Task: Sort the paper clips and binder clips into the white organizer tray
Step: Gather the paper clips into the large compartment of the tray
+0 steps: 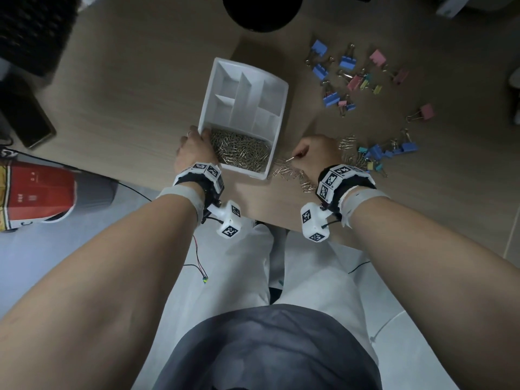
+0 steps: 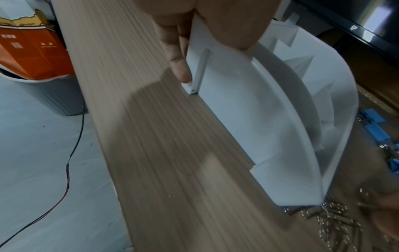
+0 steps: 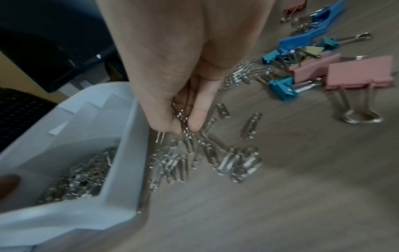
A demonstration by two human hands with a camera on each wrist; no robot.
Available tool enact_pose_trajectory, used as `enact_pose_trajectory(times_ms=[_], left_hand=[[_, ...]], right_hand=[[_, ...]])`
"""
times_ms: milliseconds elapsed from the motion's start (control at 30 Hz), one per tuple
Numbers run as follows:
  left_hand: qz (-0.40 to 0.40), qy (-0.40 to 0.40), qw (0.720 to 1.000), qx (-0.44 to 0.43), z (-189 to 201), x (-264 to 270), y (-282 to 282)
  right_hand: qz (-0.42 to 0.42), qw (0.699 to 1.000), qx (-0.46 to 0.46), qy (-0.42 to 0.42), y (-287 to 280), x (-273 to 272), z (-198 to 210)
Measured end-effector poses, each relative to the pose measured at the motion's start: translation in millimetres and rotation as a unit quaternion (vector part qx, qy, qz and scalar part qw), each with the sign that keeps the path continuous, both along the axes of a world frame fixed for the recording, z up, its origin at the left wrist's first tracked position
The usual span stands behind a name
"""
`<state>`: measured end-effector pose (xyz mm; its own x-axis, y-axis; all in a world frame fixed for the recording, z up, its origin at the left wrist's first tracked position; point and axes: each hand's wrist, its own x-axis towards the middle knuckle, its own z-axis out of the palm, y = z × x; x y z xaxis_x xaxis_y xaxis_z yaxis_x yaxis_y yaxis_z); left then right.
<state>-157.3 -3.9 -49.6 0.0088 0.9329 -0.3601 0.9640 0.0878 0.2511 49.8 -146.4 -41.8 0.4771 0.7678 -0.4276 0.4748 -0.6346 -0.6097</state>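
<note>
The white organizer tray (image 1: 277,88) stands on the wooden desk, its near compartment full of silver paper clips (image 1: 239,150). My left hand (image 1: 194,147) grips the tray's near left corner (image 2: 215,71), thumb inside the rim and fingers (image 2: 179,68) outside. My right hand (image 1: 315,153) is just right of the tray, and its thumb and fingers (image 3: 198,110) pinch a bunch of paper clips (image 3: 183,117) above loose clips (image 3: 207,153) on the desk. Blue, pink and teal binder clips (image 1: 349,77) lie scattered to the right.
A black round object (image 1: 261,12) sits beyond the tray. A dark phone (image 1: 31,119) lies at the desk's left. The desk's near edge runs just under my wrists. A red and grey bin (image 1: 42,190) stands on the floor to the left.
</note>
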Motion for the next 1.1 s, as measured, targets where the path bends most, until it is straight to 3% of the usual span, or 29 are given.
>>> enact_pose_trajectory(times_ms=[100, 267, 433, 567, 667, 800, 1100], left_hand=[[0.002, -0.002, 1.000, -0.006, 1.5, 0.3, -0.4], [-0.009, -0.005, 1.000, -0.018, 3.5, -0.8, 0.7], [-0.019, -0.005, 1.000, -0.016, 7.2, -6.8, 3.0], [-0.014, -0.009, 1.000, -0.005, 5.6, -18.8, 5.6], [-0.011, -0.005, 1.000, -0.006, 5.5, -23.8, 6.4], [-0.001, -0.004, 1.000, -0.007, 1.9, -29.6, 8.5], [0.005, 0.006, 1.000, 0.009, -0.7, -32.5, 7.3]], right_hand=[[0.005, 0.997, 0.049, 0.052, 21.0, -11.6, 17.5], [0.087, 0.987, 0.072, 0.111, 52.0, -30.6, 33.2], [-0.007, 0.998, 0.055, -0.012, 29.2, -16.2, 9.2], [0.066, 0.992, -0.092, -0.062, 4.9, -14.3, -1.8], [0.096, 0.982, -0.136, -0.091, 2.1, -32.1, -2.1], [0.118, 0.975, -0.130, -0.136, 11.8, -49.7, -8.2], [0.092, 0.992, -0.048, -0.076, 14.8, -37.0, -14.8]])
